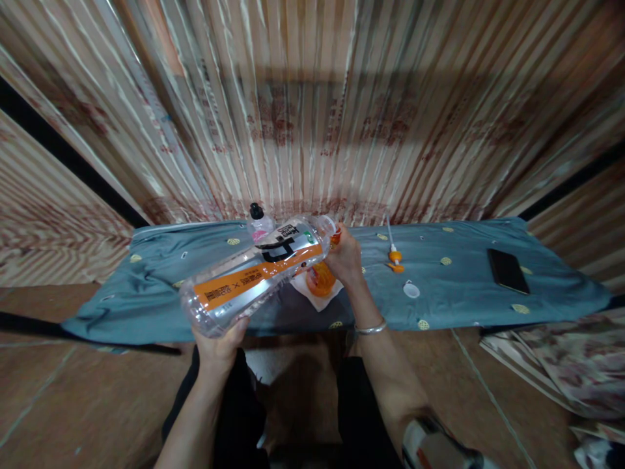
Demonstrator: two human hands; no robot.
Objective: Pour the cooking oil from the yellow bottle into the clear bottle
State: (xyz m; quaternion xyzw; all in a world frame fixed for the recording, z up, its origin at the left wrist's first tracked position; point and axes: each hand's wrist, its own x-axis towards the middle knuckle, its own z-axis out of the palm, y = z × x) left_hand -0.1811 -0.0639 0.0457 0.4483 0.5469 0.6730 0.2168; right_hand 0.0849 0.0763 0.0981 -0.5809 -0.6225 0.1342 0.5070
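I hold a large clear plastic bottle point(254, 273) with an orange and silver label, tilted on its side above the front of a low table. My left hand point(221, 342) cups its base from below, fingers closed round it. My right hand point(346, 257) grips the bottle's neck end, where a bit of orange shows between the fingers. Just beneath the neck an orange round container point(319, 280) sits on a white tissue point(312, 296). A silver bangle is on my right wrist.
The low table is covered by a blue-grey cloth point(146, 286). On it are a small bottle with a black cap point(257, 221), an orange pump nozzle with a tube point(394, 255), a white lid point(411, 290) and a black phone point(508, 270). Folded patterned fabric point(561, 365) lies at the right.
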